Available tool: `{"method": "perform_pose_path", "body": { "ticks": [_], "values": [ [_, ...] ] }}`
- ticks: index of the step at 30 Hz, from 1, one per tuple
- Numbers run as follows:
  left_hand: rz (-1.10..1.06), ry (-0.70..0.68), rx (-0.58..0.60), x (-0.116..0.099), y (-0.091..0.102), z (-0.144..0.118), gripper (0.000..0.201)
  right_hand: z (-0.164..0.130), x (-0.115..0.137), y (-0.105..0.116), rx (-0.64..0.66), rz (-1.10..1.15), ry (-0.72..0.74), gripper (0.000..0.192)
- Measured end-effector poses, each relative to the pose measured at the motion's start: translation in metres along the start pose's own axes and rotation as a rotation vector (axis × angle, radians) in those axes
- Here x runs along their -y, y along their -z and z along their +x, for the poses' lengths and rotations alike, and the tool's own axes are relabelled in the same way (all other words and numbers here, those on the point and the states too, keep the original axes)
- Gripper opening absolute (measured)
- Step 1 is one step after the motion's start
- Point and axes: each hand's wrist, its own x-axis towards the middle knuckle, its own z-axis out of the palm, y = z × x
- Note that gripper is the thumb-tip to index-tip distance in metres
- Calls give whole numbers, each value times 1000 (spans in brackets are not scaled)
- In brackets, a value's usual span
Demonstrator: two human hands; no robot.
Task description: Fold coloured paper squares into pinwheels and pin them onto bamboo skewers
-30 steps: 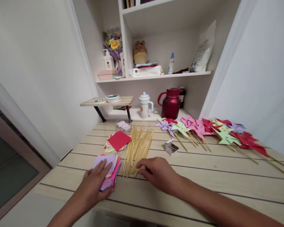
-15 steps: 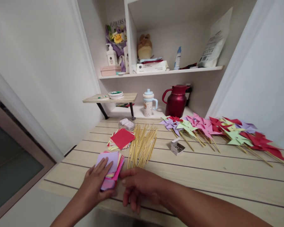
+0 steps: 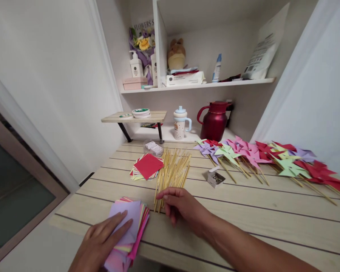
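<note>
Paper stack [image 3: 130,230], a fanned pile of coloured squares with a lilac sheet on top, lies at the near left edge of the table [image 3: 243,223], partly over the edge. The left hand [image 3: 102,241] lies flat on it, fingers spread and pressing down on the top sheet, not curled around anything. Just right of the stack, the sticks [image 3: 171,173] lie in a loose bundle running away from the person. The right hand [image 3: 178,204] rests at their near ends, fingers bent downward and touching the tips of a few sticks; whether it has pinched one cannot be told. Beyond the paper stack and left of the sticks lies a second pile [image 3: 147,167] with a red square on top, and behind that a clear tub [image 3: 153,147]. To the right of the sticks sits a small open box [image 3: 216,178] of metal pins. Finished pinwheels [image 3: 272,158] in pink, red, green and lilac lie in a row across the far right of the table. At the back stand a red jug [image 3: 215,121] and a cup [image 3: 180,124] with a blue lid.
</note>
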Motion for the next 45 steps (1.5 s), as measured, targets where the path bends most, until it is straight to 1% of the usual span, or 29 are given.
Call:
{"method": "perform_pose_path", "body": {
  "ticks": [2,3,4,5,6,7,8,9,10,11,12,14,16,17,19,20,21,22,25,28,31,35,38,41,43,45],
  "values": [
    [-106,-55,-58,7,4,-6,81,-2,0,1,1,2,8,29],
    [-193,-89,-55,10,10,-7,70,-3,1,1,3,4,13,29],
    [-307,-90,-2,11,18,-5,58,-4,1,1,5,6,19,29],
    [-444,-14,2,11,28,-2,45,-4,1,1,8,11,27,30],
    [-572,154,-12,10,37,2,35,-4,1,2,9,16,37,30],
    [-687,328,-3,7,47,8,30,-5,2,3,7,22,51,30],
    [-739,499,10,4,56,14,29,-5,3,6,2,27,65,32],
    [-749,633,-28,1,63,21,33,-5,3,9,-11,30,82,33],
    [-768,726,-86,-1,69,28,37,-7,5,14,-31,30,97,34],
    [-793,785,-130,-1,73,34,41,-8,6,19,-50,27,108,35],
    [-807,823,-180,-1,76,41,44,-11,7,26,-72,26,126,36],
    [-806,853,-263,4,78,54,47,-16,9,41,-121,12,169,37],
    [-726,815,-337,11,79,69,45,-20,9,57,-204,-4,225,38],
    [-638,752,-379,14,79,78,43,-22,9,64,-245,-24,244,38],
    [-416,560,-451,16,79,101,40,-22,7,77,-306,-76,288,39],
    [-261,445,-518,16,78,114,40,-21,6,82,-327,-118,307,40],
    [-210,393,-546,14,77,128,41,-19,5,86,-335,-166,325,40],
    [-179,357,-550,12,75,142,42,-18,4,88,-332,-220,343,40],
    [-76,270,-485,6,63,181,45,-16,3,87,-272,-357,375,36],
    [15,199,-390,4,45,207,49,-21,3,81,-193,-466,363,32],
    [68,149,-313,3,26,215,52,-31,6,76,-139,-620,381,30],
    [97,104,-247,6,10,212,53,-39,11,74,-96,-787,440,31],
    [85,18,-166,13,6,209,56,-41,15,74,-66,-906,496,34],
    [58,-63,-104,26,6,207,62,-40,17,74,-55,-948,512,36],
    [43,-83,-116,35,8,207,64,-39,17,75,-66,-955,506,37],
    [30,-72,-176,42,11,208,63,-38,16,76,-79,-964,498,36]
  ]
}}
